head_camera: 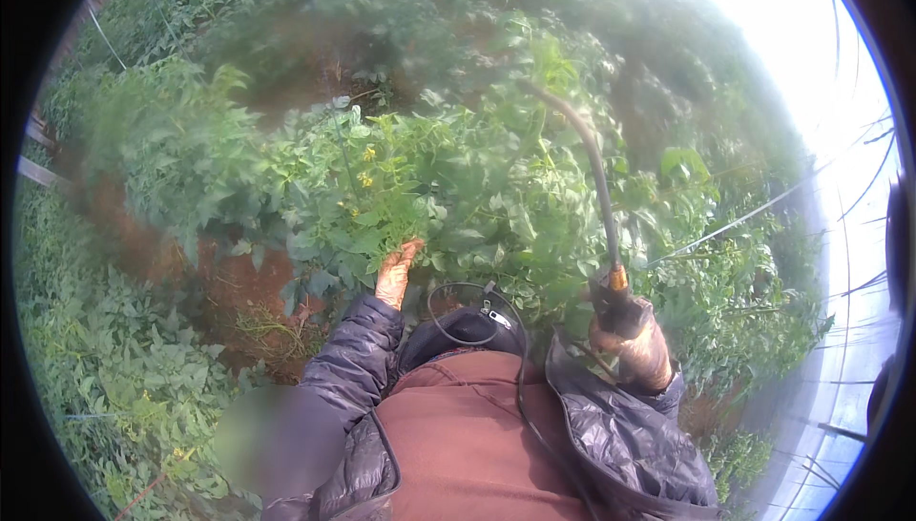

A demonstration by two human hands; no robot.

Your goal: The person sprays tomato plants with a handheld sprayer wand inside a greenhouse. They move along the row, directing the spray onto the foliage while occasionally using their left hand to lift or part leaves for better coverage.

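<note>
My right hand (640, 346) is closed around the dark grip of a curved metal spray wand (600, 170). A brass-coloured fitting (617, 278) joins the tube to the grip. The wand rises and bends leftward over the foliage, its far tip blurred among the leaves. My left hand (397, 274) reaches into a tomato plant (372, 213) with small yellow flowers (368, 154). Its fingertips touch the leafy stems, and leaves hide part of the fingers, so any grasp cannot be made out.
Dense rows of leafy plants (129, 356) stand on both sides, with reddish soil (243, 285) between them at left. A taut string (744, 220) crosses at right before a bright plastic greenhouse wall (851, 292). A thin black cable (526, 378) loops over my front by a dark waist bag (458, 324).
</note>
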